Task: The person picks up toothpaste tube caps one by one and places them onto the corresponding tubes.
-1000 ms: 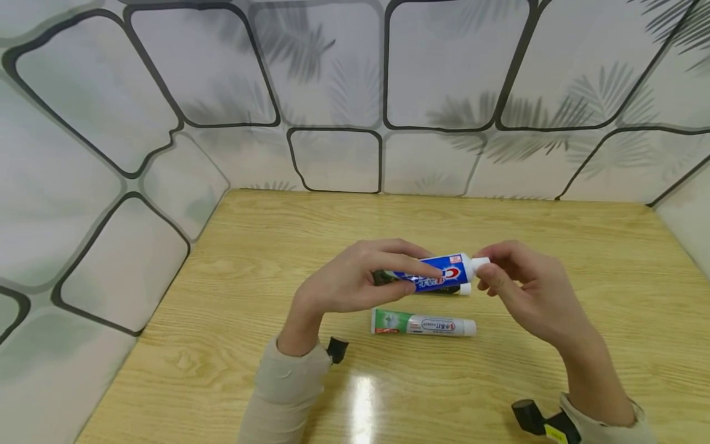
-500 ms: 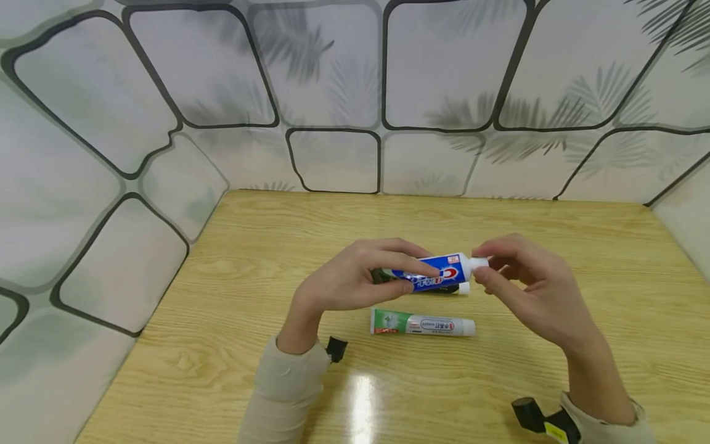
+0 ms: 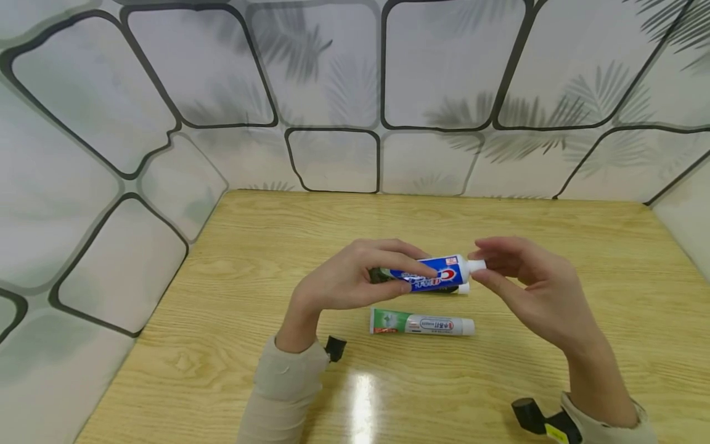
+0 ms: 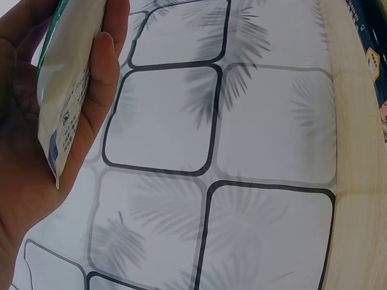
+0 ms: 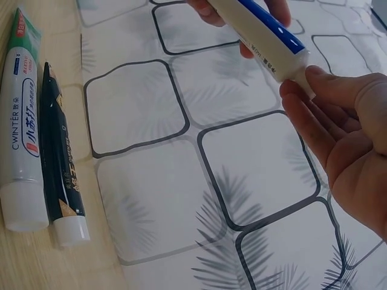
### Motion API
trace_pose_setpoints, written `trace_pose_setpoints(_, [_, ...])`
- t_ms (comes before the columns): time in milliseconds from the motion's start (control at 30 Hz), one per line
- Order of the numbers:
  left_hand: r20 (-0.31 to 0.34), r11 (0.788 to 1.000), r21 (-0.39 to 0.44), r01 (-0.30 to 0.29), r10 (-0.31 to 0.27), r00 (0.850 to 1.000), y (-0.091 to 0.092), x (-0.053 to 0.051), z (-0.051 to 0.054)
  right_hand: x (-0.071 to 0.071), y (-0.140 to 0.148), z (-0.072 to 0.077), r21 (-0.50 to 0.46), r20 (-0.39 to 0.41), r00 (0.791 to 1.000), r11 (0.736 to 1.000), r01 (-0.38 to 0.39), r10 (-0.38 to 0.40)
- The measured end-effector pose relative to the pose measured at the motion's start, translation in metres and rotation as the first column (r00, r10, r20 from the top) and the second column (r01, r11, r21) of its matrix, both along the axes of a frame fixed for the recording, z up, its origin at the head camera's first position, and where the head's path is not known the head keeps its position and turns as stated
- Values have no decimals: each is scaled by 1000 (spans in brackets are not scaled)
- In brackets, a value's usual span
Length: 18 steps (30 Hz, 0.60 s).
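Observation:
A blue and white toothpaste tube (image 3: 444, 272) is held above the table by my left hand (image 3: 346, 277), its thumb on the near side and fingers across the top. The tube lies almost level, its white cap (image 3: 477, 265) pointing right. My right hand (image 3: 540, 287) has thumb and index finger on that cap; in the right wrist view the fingertips pinch the cap (image 5: 301, 84) from both sides. The left wrist view shows the flat crimped end of the tube (image 4: 66, 90) along the left palm. Whether the cap has loosened cannot be seen.
On the wooden table (image 3: 222, 345) lies a green and white toothpaste tube (image 3: 421, 324), nearer the body. Behind it a black toothpaste tube (image 5: 63, 151) is partly covered by the held tube in the head view. A patterned wall (image 3: 338, 160) rises behind the table.
Right thumb and index finger have shifted slightly around the cap, the fingers rising a little and the thumb moving. The left hand and tube stay nearly in place.

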<state>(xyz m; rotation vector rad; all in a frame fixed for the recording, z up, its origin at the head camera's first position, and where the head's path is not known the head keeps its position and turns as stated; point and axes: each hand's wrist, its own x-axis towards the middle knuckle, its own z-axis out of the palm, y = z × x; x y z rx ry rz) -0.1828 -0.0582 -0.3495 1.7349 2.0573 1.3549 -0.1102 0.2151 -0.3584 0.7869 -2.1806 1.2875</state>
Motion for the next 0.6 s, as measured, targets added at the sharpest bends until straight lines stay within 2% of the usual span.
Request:
trace_pose_setpoints(200, [-66,999,-28,-23,21,998,1,2,2,0,-1,-1,9,-16,999,999,36,-36])
trace_pose_setpoints(300, [-95,998,-39,-48,44,995,2,3,2,0,-2,-1,5,5,999,999,36,-36])
trace_pose_setpoints(467, [-142,992,-65,-108,97,985,3,5,4,1,-5,-2,2,103,993,999,49,-49])
trace_pose_setpoints(600, [-209,980,-105,-169,145,967,4,8,6,1,-7,-2,14,189,978,996,93,-94])
